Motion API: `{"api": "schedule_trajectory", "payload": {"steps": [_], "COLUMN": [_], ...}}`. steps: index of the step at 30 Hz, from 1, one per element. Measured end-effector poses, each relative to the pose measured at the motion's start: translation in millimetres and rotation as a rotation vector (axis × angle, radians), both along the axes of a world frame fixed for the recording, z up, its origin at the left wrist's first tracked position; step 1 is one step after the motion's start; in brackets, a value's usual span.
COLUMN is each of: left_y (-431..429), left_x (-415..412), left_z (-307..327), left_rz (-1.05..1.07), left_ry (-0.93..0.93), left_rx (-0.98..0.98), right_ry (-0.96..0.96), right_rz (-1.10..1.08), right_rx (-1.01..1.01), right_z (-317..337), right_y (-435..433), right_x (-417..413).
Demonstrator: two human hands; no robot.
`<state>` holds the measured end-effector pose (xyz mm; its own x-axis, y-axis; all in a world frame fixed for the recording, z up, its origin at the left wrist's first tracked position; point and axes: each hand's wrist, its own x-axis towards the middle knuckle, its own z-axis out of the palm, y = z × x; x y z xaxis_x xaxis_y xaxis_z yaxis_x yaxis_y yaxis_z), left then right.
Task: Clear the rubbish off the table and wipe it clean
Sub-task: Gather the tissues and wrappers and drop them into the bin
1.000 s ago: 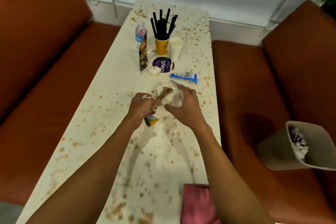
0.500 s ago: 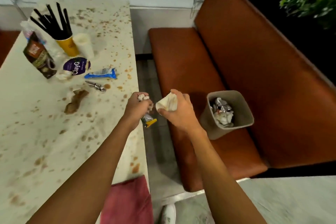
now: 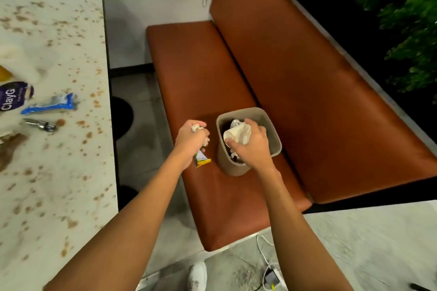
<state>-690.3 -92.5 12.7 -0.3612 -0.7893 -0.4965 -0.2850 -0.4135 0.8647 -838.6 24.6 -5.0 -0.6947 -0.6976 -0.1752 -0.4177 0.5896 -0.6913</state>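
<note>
Fingers (image 3: 258,131) of the right hand (image 3: 250,149) are curled round a crumpled paper wad (image 3: 237,136). They hold it right over the open top of the bin (image 3: 277,142). A second ago this hand was on the desk, picking the wad up. Half a second ago it was in the air, short of the bin. So the carry is done and the wad looks ready to drop. It has not dropped yet, because the fingers are not open.

The left hand (image 3: 190,140) is a closed fist too. Its fingers (image 3: 201,133) squeeze a small white tissue (image 3: 195,128) at the top, and a yellow wrapper (image 3: 201,161) sticks out below. This hand is just beside the bin, over the brown seat (image 3: 201,66), not over the opening. It likely needs to slide a little to the right before it lets go, or the rubbish may land on the seat.

The bin stands on the seat and already has rubbish inside.

Further out, the desk (image 3: 59,184) is off to the left. It has rubbish on it: a blue wrapper (image 3: 49,105), a purple lid (image 3: 11,98) and a small metal thing (image 3: 40,124). A brown puddle (image 3: 10,151) and many brown spots mark the top. So more trips to the bin are needed, and the wiping has not begun.
</note>
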Motion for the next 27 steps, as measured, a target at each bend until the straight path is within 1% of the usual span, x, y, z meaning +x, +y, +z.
{"api": "schedule_trajectory", "payload": {"steps": [3,7,8,11,14,17,21,23,27], "left_y": [3,3,2,0,4,9,21,27,31], "left_x": [-24,-52,-56,-75,-96,-120,-139,-144,-145], "left_z": [-1,-3,-7,-25,-27,-35,-57,-75,-104], "left_rz": [-0.012,-0.067,-0.086,-0.207,-0.250,-0.303,-0.460,-0.572,-0.866], "left_ry": [0.001,-0.007,-0.018,-0.079,-0.127,-0.216,-0.307,-0.421,-0.733], "left_rx": [0.041,0.084,0.074,0.001,-0.115,-0.292,-0.484,-0.559,-0.583], "right_ry": [0.028,0.058,0.044,0.010,-0.002,0.005,0.012,0.033,0.063], "right_rz": [-0.043,0.043,0.055,0.002,-0.082,-0.118,-0.138,-0.128,-0.111], "right_rx": [0.054,0.278,0.295,0.184,0.060,0.003,-0.036,-0.044,-0.060], "right_z": [-16,-36,-37,-39,-34,-29,-27,-29,-33], "right_y": [2,6,8,19,34,49,59,63,66], "right_x": [-24,-47,-51,-64,-68,-68,-66,-65,-64]}}
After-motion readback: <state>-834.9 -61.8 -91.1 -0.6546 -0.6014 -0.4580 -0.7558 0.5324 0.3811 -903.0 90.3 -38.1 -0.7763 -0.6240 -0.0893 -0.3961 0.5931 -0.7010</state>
